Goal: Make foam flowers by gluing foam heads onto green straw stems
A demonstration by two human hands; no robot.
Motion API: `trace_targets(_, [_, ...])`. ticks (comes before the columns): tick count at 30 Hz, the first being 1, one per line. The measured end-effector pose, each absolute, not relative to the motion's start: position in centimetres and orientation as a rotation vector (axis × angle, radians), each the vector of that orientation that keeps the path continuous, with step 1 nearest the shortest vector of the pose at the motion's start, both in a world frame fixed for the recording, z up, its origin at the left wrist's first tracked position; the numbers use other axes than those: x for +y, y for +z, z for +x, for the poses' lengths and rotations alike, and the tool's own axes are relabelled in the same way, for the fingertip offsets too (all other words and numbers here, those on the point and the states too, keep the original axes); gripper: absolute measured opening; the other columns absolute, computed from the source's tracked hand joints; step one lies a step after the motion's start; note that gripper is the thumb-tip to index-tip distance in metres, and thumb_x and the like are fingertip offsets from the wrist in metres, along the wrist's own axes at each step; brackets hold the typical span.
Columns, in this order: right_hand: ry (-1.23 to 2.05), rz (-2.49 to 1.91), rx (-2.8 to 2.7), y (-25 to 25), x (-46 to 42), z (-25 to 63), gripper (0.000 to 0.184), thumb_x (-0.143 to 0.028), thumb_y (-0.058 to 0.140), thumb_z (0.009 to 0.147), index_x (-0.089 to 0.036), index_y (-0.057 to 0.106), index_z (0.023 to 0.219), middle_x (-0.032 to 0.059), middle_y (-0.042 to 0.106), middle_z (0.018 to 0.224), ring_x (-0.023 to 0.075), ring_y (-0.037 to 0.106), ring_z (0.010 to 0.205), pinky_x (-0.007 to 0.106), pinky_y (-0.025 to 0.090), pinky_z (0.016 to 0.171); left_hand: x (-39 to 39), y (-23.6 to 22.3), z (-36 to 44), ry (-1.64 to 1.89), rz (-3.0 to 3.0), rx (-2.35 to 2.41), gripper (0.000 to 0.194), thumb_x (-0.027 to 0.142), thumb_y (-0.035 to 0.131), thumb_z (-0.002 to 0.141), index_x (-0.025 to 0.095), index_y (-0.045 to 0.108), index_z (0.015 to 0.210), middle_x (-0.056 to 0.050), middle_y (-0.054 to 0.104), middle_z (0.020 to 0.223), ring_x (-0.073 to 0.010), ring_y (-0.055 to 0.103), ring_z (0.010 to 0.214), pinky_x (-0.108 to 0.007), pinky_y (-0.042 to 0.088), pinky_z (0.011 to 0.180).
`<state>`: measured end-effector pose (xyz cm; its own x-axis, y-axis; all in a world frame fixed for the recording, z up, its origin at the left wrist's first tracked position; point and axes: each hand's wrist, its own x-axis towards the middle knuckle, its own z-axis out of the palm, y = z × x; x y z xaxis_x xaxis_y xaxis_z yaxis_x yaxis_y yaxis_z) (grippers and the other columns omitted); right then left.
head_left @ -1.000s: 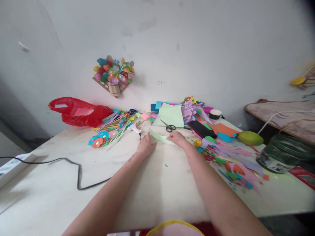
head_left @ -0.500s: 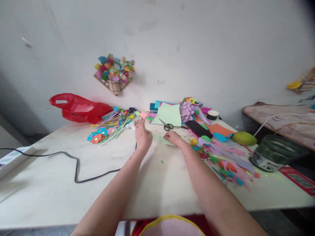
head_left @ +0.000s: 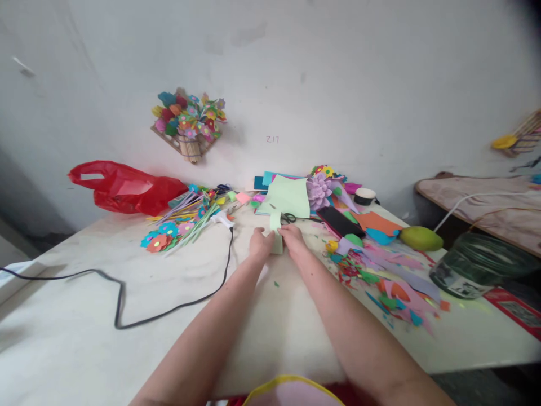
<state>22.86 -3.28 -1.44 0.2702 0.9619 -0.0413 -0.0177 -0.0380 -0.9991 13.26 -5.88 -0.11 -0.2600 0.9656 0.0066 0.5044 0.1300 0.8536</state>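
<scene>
Strip (head_left: 276, 233) turned lengthwise; left hand (head_left: 261, 243), right hand (head_left: 292, 237): grip clamped on edges, scissors (head_left: 288, 218) beyond.

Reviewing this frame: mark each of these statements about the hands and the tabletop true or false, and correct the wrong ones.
1. The left hand and the right hand are both at the pale green strip. True.
2. The scissors are gripped in the right hand. False: they lie unheld, just beyond it.
3. The red plastic bag lies left of the white glue gun. True.
4. The glass jar stands beside the red plastic bag. False: it is at the far right of the table.
5. A black cord runs to the white glue gun. True.
</scene>
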Motion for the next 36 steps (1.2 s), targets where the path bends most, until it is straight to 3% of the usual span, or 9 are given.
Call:
trace_targets(4, [1.064,-1.261,-0.933,-1.2,-4.2,21.3,0.015,-0.021,0.058,0.058,-0.014,0.058,0.072,0.0003,0.061,0.064,0.0133,0.056,0.060,0.022,0.044,0.056,-5.1,-1.4,13.1,1.225,1.175,1.665,0.039,0.027,0.052,0.075,0.014,0.049,0.111,-0.009,0.064,0.088,-0.0147,0.061,0.070,-0.023,0.045,0.058])
trace_targets(7, [1.073,-1.277,-0.983,-0.8,-4.6,20.9,0.023,-0.019,0.055,0.062,-0.013,0.058,0.084,0.0041,0.064,0.076,0.0146,0.059,0.066,0.021,0.044,0.055,-5.0,-1.6,12.3,1.244,1.292,1.596,0.032,0.026,0.053,0.074,0.014,0.054,0.104,-0.006,0.064,0.081,-0.0127,0.059,0.063,-0.022,0.044,0.053])
trace_targets(12, [0.898,-1.446,-1.059,-0.9,-3.8,22.0,0.042,-0.023,0.049,0.073,-0.014,0.044,0.114,0.0115,0.063,0.099,0.0169,0.061,0.074,0.021,0.042,0.048,-4.6,-0.9,9.6,0.937,1.680,1.479,0.025,0.023,0.055,0.071,0.015,0.062,0.093,-0.001,0.062,0.066,-0.0097,0.054,0.053,-0.019,0.040,0.047])
trace_targets(16, [0.853,-1.459,-1.017,-1.3,-3.0,23.3,0.056,-0.022,0.048,0.072,-0.015,0.033,0.126,0.0104,0.064,0.098,0.0163,0.061,0.068,0.021,0.040,0.042,-3.9,-0.2,7.8,0.697,2.038,1.639,0.022,0.020,0.057,0.067,0.020,0.067,0.086,-0.002,0.064,0.069,-0.0138,0.056,0.063,-0.023,0.043,0.057])
trace_targets(19, [0.907,-1.448,-1.012,-1.5,-2.8,23.6,0.056,-0.021,0.049,0.070,-0.018,0.038,0.125,0.0076,0.065,0.095,0.0149,0.060,0.062,0.021,0.042,0.041,-3.8,0.1,7.4,0.735,2.230,1.893,0.024,0.019,0.056,0.069,0.025,0.067,0.090,-0.005,0.066,0.078,-0.0215,0.056,0.084,-0.033,0.043,0.074])
trace_targets(23, [0.907,-1.475,-1.073,-1.7,-2.6,23.6,0.047,-0.019,0.047,0.072,-0.018,0.045,0.119,0.0049,0.067,0.089,0.0143,0.061,0.066,0.021,0.047,0.049,-4.3,0.4,8.0,1.043,2.503,2.008,0.020,0.021,0.059,0.071,0.023,0.065,0.089,-0.007,0.064,0.092,-0.0278,0.045,0.105,-0.045,0.031,0.092])
trace_targets(27, [0.838,-1.492,-1.094,-1.9,-2.3,23.7,0.040,-0.018,0.043,0.075,-0.014,0.048,0.115,0.0058,0.068,0.082,0.0143,0.062,0.075,0.021,0.049,0.059,-5.1,0.3,9.6,1.068,2.555,1.764,0.017,0.028,0.053,0.078,0.019,0.062,0.089,-0.008,0.061,0.091,-0.0228,0.050,0.095,-0.035,0.039,0.083])
trace_targets(31, [0.842,-1.477,-1.093,-2.4,-1.8,23.9,0.041,-0.016,0.039,0.077,-0.014,0.046,0.117,0.0065,0.068,0.085,0.0142,0.063,0.077,0.021,0.049,0.060,-5.5,-0.7,11.4,0.946,2.504,1.595,0.029,0.042,0.056,0.074,0.018,0.056,0.091,-0.007,0.056,0.092,-0.0188,0.052,0.088,-0.029,0.042,0.074])
trace_targets(36, [0.871,-1.488,-1.073,-2.6,-1.4,23.9,0.044,-0.011,0.036,0.076,-0.015,0.044,0.119,0.0069,0.066,0.092,0.0147,0.062,0.082,0.022,0.050,0.058,-4.9,-1.6,11.2,0.813,2.648,1.586,0.014,0.019,0.051,0.078,0.020,0.056,0.091,-0.006,0.054,0.091,-0.0184,0.049,0.091,-0.029,0.041,0.075])
